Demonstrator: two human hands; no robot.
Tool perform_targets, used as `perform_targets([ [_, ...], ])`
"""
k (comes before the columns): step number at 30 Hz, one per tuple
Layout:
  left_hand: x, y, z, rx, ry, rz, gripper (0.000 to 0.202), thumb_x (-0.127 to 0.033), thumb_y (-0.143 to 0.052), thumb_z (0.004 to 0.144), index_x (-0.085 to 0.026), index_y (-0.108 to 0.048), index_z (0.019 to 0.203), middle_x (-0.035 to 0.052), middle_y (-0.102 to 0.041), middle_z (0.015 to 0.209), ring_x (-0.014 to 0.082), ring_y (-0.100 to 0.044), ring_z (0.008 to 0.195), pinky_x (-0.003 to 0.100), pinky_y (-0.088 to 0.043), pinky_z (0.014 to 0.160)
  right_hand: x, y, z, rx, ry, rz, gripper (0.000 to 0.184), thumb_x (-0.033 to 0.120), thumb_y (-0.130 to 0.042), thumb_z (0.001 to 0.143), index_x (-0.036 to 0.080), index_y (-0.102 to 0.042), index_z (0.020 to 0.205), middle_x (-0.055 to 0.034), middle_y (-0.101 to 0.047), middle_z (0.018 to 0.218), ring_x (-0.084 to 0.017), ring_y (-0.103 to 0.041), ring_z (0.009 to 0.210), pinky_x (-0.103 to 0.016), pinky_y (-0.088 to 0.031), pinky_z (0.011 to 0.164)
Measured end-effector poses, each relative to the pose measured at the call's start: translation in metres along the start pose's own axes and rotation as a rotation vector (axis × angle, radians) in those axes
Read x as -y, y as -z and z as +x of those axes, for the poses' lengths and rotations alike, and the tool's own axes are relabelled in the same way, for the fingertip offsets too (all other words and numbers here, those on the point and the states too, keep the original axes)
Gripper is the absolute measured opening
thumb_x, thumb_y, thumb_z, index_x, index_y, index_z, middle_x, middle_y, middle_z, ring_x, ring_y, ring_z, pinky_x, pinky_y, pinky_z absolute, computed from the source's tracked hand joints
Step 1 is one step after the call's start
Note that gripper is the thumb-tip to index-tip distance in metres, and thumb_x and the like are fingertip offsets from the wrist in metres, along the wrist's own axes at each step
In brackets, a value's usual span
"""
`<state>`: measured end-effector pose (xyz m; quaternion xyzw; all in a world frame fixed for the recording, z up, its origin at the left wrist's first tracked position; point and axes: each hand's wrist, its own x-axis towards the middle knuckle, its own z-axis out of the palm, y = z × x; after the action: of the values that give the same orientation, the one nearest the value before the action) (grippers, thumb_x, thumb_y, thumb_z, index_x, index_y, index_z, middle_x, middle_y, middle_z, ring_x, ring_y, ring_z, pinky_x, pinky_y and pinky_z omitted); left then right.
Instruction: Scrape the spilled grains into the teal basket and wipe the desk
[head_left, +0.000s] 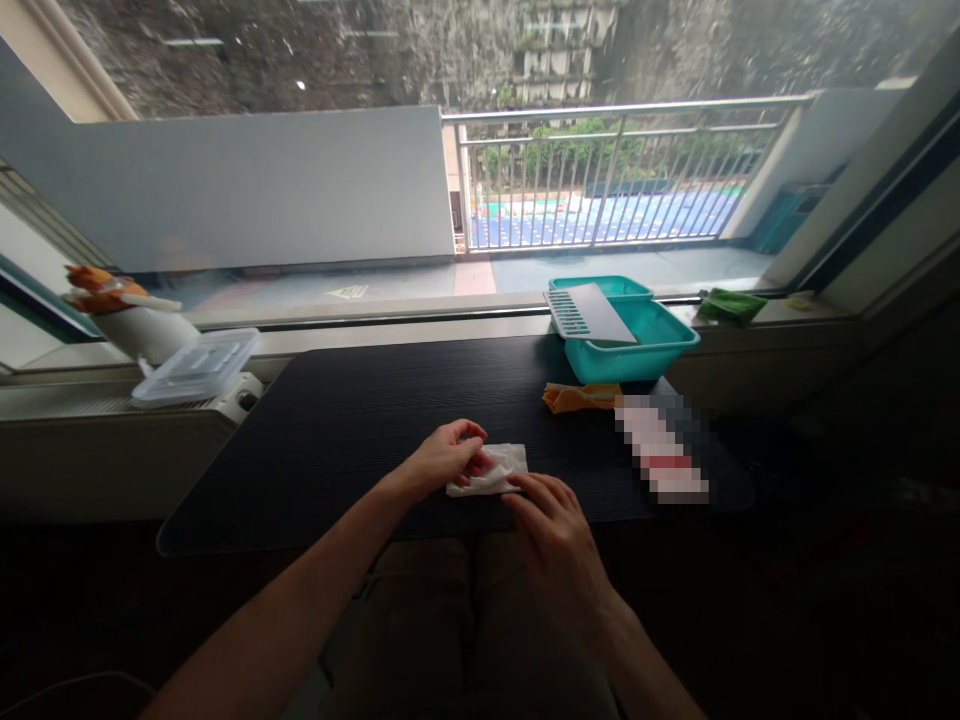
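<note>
A folded white tissue [510,460] lies on the black tabletop near its front edge, between my two hands. My left hand [446,455] is over the tissue's left part, with its fingers bent and somewhat apart. Some of its fingertips rest on or just above the tissue; exact contact is hard to tell. My right hand [555,508] reaches in from the right with its fingers stretched out. Its index fingertip is at the tissue's right edge, and the thumb is partly hidden below. Neither hand visibly grips anything.
A teal plastic basket [634,360] with a white slotted panel [592,312] across it stands at the back right. Before it lie a folded orange cloth [581,397] and a pixelated packet [664,450]. At left, a clear plastic box [199,367] rests on the radiator [225,400].
</note>
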<state>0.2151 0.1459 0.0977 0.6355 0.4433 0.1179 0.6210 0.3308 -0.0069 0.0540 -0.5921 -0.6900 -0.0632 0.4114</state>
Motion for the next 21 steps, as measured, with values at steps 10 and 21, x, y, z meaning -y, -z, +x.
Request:
perform_targets([
  [10, 0.022, 0.025, -0.008, -0.344, -0.295, 0.317, 0.015, -0.029, -0.068, 0.065, -0.02, -0.061, 0.074, 0.0025, -0.06, 0.08, 0.0238, -0.057, 0.091, 0.035, -0.044, 0.085, -0.019, -0.019, 0.011, 0.168, -0.018, -0.028, 0.027, 0.012, -0.047, 0.089, 0.019, -0.066, 0.107, -0.008, -0.066, 0.114, -0.022, -0.057, 0.108, -0.037, -0.045, 0.093],
  [21, 0.023, 0.019, -0.013, -0.088, -0.405, 0.236, 0.015, -0.033, -0.063, 0.073, -0.019, -0.061, 0.077, -0.0034, -0.06, 0.069, 0.0127, -0.055, 0.066, 0.022, -0.043, 0.061, -0.036, -0.01, 0.071, 0.271, -0.285, 0.276, 0.048, 0.019, -0.064, 0.071, 0.018, -0.061, 0.119, -0.009, -0.065, 0.117, -0.026, -0.057, 0.108, -0.039, -0.046, 0.092],
])
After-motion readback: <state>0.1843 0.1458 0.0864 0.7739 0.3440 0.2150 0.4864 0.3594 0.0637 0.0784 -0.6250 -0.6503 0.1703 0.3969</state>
